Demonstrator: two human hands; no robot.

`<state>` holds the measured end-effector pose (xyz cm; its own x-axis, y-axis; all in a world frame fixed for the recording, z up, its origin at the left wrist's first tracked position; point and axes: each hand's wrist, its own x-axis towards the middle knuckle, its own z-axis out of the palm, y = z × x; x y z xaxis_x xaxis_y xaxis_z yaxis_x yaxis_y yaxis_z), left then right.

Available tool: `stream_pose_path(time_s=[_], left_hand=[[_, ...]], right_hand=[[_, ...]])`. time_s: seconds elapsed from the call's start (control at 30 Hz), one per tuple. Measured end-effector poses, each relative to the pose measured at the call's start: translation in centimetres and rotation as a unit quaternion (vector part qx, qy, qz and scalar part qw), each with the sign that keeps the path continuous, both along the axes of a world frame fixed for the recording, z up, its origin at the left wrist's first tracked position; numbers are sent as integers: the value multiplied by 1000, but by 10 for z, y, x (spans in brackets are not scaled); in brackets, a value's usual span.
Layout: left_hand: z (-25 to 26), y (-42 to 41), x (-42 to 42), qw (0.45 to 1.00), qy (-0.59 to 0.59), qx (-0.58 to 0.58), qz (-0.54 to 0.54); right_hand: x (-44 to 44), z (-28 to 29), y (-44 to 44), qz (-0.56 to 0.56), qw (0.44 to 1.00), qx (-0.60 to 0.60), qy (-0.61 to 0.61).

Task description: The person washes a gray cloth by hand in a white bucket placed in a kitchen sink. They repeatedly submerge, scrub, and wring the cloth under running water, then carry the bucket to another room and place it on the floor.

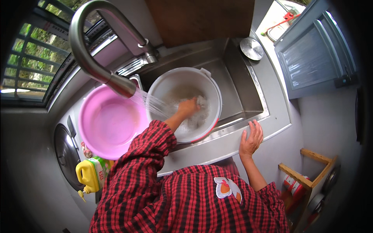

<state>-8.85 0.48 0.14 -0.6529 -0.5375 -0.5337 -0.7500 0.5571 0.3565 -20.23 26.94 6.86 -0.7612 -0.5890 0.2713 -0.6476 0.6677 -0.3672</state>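
A pale grey plastic bucket with a red mark along its near rim leans in the stainless steel sink, holding some cloudy water. My left hand reaches down inside it, fingers curled around what looks like a whitish, crumpled rag. From the arched pull-down faucet, a spray of water runs into the bucket beside my wrist. My right hand rests open on the counter's front edge, fingertips at the sink rim. A pink plastic basin stands left of the bucket.
A yellow-and-green detergent jug with a pump and a dark pot lid are at left. A round metal lid sits at the sink's far right corner. A brown board stands behind the sink; a wooden rack is at right.
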Motion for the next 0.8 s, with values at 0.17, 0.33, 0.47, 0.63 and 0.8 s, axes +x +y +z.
stream_pose_path(time_s=[0.17, 0.33, 0.47, 0.63, 0.8], left_hand=[[54, 20, 24, 999, 13, 25, -34], [33, 51, 59, 986, 94, 133, -12], [21, 56, 75, 970, 109, 199, 88], [24, 58, 78, 899, 151, 194, 362], [31, 54, 87, 592, 250, 396, 656]], right_hand=[[0, 12, -6, 52, 990, -80, -107], [8, 53, -88, 290, 912, -123, -263], [10, 15, -168, 432, 831, 1, -350], [35, -64, -215, 448, 828, 206, -267], [59, -93, -218, 465, 807, 327, -159]])
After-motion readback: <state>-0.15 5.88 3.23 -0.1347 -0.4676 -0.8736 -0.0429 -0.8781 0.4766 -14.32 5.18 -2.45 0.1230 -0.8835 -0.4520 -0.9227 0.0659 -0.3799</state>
